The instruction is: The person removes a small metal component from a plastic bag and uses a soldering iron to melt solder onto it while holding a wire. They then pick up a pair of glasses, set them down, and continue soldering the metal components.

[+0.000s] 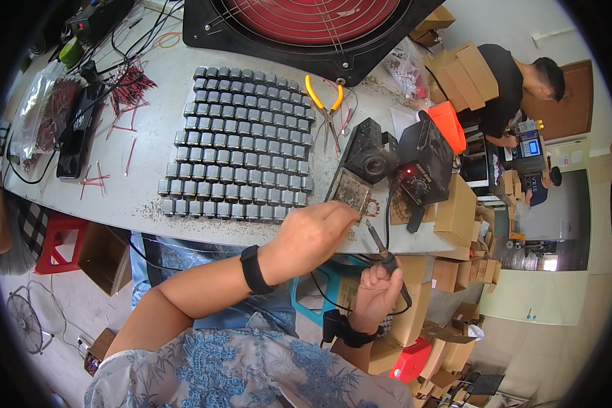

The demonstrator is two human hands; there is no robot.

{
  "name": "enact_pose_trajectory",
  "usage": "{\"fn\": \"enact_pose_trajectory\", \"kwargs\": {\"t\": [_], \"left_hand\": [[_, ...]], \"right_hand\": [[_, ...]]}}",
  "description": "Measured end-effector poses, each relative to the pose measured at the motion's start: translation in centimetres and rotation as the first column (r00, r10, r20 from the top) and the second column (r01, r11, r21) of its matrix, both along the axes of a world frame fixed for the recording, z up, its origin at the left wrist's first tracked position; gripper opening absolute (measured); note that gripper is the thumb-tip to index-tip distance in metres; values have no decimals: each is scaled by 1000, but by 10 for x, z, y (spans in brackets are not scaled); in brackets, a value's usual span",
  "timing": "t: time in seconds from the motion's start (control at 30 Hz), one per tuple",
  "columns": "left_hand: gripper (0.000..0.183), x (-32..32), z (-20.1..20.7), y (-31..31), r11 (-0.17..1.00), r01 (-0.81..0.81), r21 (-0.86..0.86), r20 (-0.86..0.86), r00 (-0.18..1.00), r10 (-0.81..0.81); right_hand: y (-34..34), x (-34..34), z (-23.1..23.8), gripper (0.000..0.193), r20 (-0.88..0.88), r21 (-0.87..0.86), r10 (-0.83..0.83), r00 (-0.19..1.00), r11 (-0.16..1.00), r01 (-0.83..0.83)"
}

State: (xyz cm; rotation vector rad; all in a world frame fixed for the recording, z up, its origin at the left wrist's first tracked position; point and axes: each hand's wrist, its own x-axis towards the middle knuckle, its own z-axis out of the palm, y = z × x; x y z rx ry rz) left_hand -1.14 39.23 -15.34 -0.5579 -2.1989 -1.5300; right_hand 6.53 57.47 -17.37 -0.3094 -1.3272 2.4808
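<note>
My left hand (307, 236) is closed in a pinch at the near edge of the soldering iron stand's tray (350, 190); whatever its fingertips hold is too small to make out. In my right hand (374, 296) is a soldering iron (381, 246), its fingers wrapped round the dark handle and its tip pointing up toward the left fingertips. The black iron stand (370, 153) rises behind the tray. Beside it stands the black soldering station (423, 163) with a lit red light. Left of my hands, small grey metal-cased parts (241, 146) form a block of several rows.
Yellow-handled pliers (326, 109) lie open behind the block. A large black-framed fan (313, 34) occupies the back of the table. Red and black wires (126, 88) are scattered at the left. Cardboard boxes (455, 211) crowd the right edge, with another person (506, 81) beyond them.
</note>
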Motion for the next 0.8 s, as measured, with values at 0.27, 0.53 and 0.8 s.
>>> {"fn": "enact_pose_trajectory", "kwargs": {"t": [0.27,0.53,0.8], "left_hand": [[15,-1,-1,3,999,36,37,-61,998,-33],[15,0,3,0,999,8,37,-31,999,-7],[15,2,-1,-5,995,-26,100,-4,1000,27]], "right_hand": [[5,0,-1,31,38,-176,69,997,983,-61],[11,-1,-4,23,80,-410,100,992,910,-59],[-3,-4,-10,40,-194,511,-5,981,853,105]]}}
